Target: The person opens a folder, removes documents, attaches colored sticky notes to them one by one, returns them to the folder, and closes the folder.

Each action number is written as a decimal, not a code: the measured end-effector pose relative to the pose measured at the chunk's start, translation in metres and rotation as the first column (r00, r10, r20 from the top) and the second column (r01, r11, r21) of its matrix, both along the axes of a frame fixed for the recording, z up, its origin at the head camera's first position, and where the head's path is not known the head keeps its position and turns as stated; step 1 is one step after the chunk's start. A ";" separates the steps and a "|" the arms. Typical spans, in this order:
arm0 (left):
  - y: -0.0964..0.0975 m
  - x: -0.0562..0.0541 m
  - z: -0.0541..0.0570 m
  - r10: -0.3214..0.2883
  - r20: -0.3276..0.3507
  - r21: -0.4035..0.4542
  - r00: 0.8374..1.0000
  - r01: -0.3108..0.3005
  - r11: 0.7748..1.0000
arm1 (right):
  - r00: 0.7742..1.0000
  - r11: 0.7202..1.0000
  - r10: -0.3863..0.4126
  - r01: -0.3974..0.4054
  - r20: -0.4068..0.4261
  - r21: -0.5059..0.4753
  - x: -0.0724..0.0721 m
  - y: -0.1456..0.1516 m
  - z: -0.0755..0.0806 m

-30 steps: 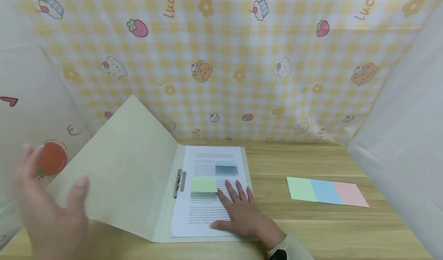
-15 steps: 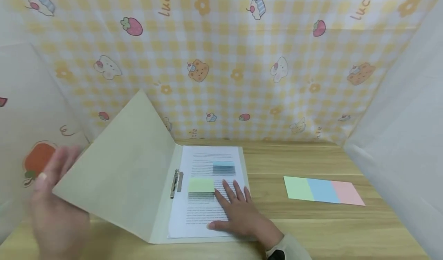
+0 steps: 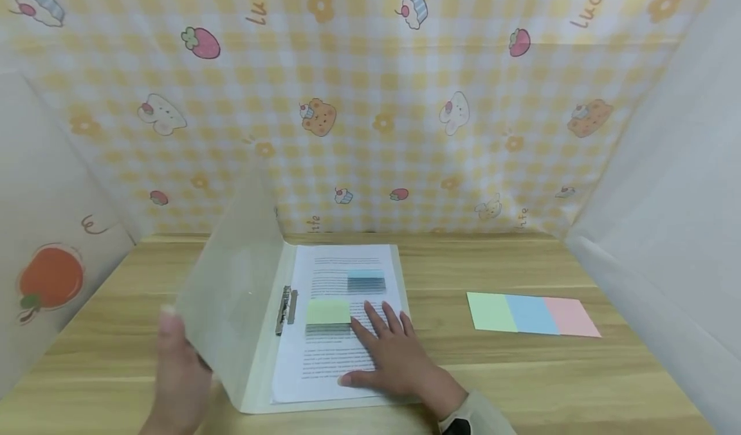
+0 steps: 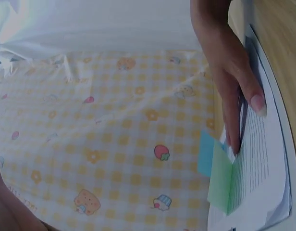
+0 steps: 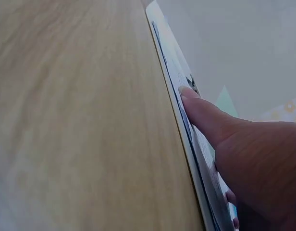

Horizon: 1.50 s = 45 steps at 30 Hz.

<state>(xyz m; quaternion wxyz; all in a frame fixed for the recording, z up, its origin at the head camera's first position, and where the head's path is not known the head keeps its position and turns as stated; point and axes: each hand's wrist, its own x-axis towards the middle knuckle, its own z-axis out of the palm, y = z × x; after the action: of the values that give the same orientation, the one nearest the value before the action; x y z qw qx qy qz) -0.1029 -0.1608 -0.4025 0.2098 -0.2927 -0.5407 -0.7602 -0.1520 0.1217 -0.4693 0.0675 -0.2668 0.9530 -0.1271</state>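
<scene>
A cream file folder stands open, its cover (image 3: 234,293) raised steeply on the left. Printed sheets (image 3: 336,390) lie in it beside a metal clip (image 3: 283,311). A green sticky note (image 3: 328,311) and a blue sticky note (image 3: 366,274) are stuck on the top sheet; in the left wrist view they stick up from the page. My left hand (image 3: 182,377) is at the cover's outer lower corner, thumb upward, its other fingers mostly hidden behind the cover. With fingers spread, my right hand (image 3: 399,358) rests flat on the sheets' lower right part.
Right of the folder, a strip of green, blue and pink sticky notes (image 3: 532,314) lies on the wooden table (image 3: 521,377). A yellow checked cloth (image 3: 370,68) hangs at the back, and white cloth (image 3: 654,184) rises at the sides.
From the far left, my left hand has come right to the cover, which has swung upward and rightward, now steeper. My right hand stays on the sheets. The head view has shifted slightly.
</scene>
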 end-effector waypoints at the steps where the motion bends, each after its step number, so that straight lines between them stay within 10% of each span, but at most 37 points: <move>1: 0.007 0.002 0.001 0.034 0.027 -0.064 0.999 -0.032 0.997 | 1.000 1.000 0.000 0.000 -0.004 -0.001 0.000 0.000 0.000; 8: 0.054 0.018 0.011 0.135 0.131 -0.312 0.982 -0.089 0.946 | 0.999 0.999 0.030 -0.030 0.010 -0.040 -0.003 0.003 0.005; 14: 0.078 0.023 0.014 0.363 0.165 -0.563 0.917 -0.214 0.798 | 0.998 0.983 0.048 -0.041 0.031 -0.176 -0.013 0.017 0.015; 20: 0.087 0.020 0.003 0.435 0.102 -0.698 0.895 -0.247 0.672 | 0.992 0.953 -0.082 0.106 0.094 -0.285 -0.021 0.032 0.035; 27: 0.095 0.016 -0.011 0.487 0.064 -0.796 0.871 -0.250 0.552 | 0.949 0.832 -0.303 0.310 0.092 -0.461 -0.021 0.046 0.064; 33: 0.103 0.015 -0.023 0.522 0.079 -0.884 0.849 -0.182 0.430 | 0.952 0.755 -0.304 0.210 -0.048 -0.621 -0.019 0.054 0.079; 36: 0.105 0.016 -0.026 0.520 0.112 -0.905 0.847 -0.129 0.405 | 0.957 0.773 -0.226 0.062 -0.184 -0.631 -0.018 0.052 0.080; 41: 0.108 0.014 -0.030 0.497 0.112 -0.931 0.860 -0.084 0.355 | 0.945 0.884 -0.066 -0.094 -0.320 -0.458 -0.016 0.047 0.077; 45: 0.108 0.012 -0.034 0.470 0.141 -0.929 0.871 -0.047 0.366 | 0.946 0.939 0.019 -0.128 -0.323 -0.320 -0.015 0.039 0.066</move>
<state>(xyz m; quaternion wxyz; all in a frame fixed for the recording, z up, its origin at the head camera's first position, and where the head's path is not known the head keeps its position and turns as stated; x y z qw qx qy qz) -0.0905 -0.0523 -0.4369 0.0271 -0.1122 -0.9325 -0.3424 -0.1671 0.1607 -0.4029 -0.1276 -0.3270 0.9047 -0.2414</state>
